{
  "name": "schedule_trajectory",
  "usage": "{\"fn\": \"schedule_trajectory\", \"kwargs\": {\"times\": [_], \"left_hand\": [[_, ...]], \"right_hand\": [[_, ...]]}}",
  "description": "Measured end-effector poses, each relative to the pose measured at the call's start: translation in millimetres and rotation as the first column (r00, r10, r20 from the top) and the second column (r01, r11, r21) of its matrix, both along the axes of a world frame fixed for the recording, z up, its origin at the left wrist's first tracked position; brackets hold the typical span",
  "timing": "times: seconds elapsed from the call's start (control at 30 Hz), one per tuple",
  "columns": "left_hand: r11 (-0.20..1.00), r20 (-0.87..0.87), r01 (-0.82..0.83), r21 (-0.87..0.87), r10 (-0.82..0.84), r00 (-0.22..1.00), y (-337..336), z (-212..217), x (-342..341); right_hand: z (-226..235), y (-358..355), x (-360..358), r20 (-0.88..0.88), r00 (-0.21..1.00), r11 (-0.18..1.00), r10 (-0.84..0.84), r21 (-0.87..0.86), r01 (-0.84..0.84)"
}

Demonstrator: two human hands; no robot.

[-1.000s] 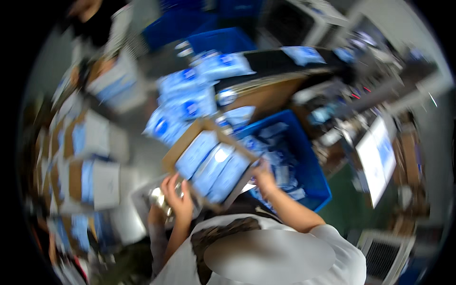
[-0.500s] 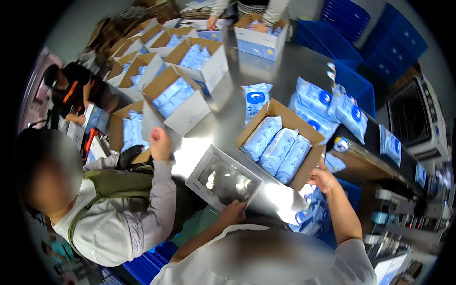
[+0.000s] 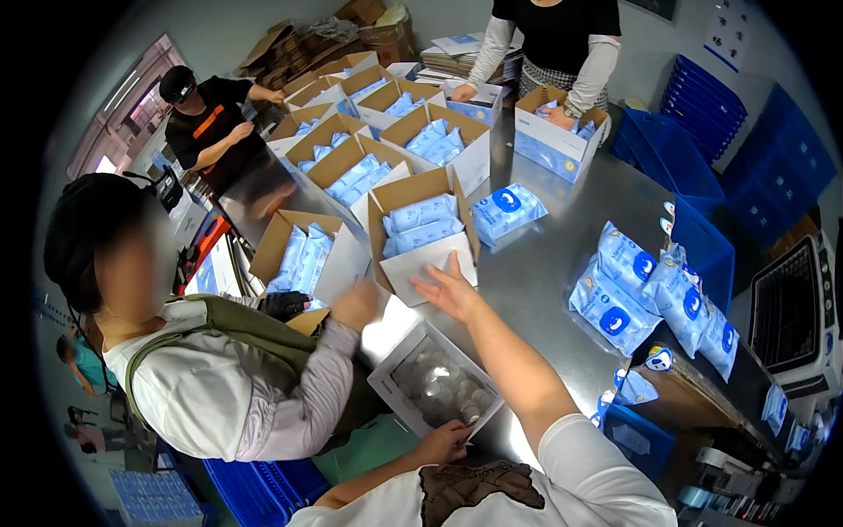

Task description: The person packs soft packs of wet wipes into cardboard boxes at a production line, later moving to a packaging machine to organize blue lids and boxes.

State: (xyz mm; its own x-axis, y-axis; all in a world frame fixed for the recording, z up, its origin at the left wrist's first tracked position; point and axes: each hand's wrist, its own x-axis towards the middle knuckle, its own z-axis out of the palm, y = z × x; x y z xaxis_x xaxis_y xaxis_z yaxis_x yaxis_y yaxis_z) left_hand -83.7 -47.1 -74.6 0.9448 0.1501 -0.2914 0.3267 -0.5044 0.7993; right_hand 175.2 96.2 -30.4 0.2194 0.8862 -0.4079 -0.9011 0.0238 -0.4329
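My right hand (image 3: pixel 450 292) is stretched forward, fingers spread, at the near wall of an open white carton (image 3: pixel 420 270). Blue packs of wipes (image 3: pixel 423 224) lie inside that carton. Close to my body, my left hand (image 3: pixel 445 442) has its fingers curled over the near edge of a white box (image 3: pixel 397 407). Small round, clear, shiny items (image 3: pixel 437 386) fill this box; their kind is hard to make out. A single blue pack of wipes (image 3: pixel 507 212) lies on the metal table, just right of the carton.
Several filled cartons (image 3: pixel 436 140) stand close together at the far left. Loose wipes packs (image 3: pixel 615 299) are piled on the right by a dark conveyor (image 3: pixel 746 386). A co-worker's hand (image 3: pixel 356 306) is close on my left; another person handles a carton (image 3: pixel 555 149) across the table.
The carton of wipes has moved from in front of me, forward and left, to the other cartons. My right hand has gone from its right side to its near wall. The view has tilted up.
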Motion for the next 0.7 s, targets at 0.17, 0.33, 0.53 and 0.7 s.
{"fn": "schedule_trajectory", "kwargs": {"times": [0.17,0.33,0.53,0.7], "left_hand": [[0.985,-0.015,-0.003,0.173,0.006,1.0,2,11,30],[0.971,0.177,0.082,0.223,-0.123,0.976,-2,-16,68],[0.951,0.176,-0.035,0.306,-0.021,0.984,-5,-14,99],[0.911,-0.05,0.048,0.409,-0.03,0.998,6,-36,112]], "right_hand": [[-34,-152,61,0.54,0.833,0.966,-0.123,-0.127,0.225],[39,-489,25,0.824,-0.291,0.278,0.485,0.17,0.945],[127,-731,-176,0.507,0.687,-0.719,0.52,-0.174,0.673],[80,-794,-257,0.167,0.821,-0.818,0.546,-0.103,0.566]]}}
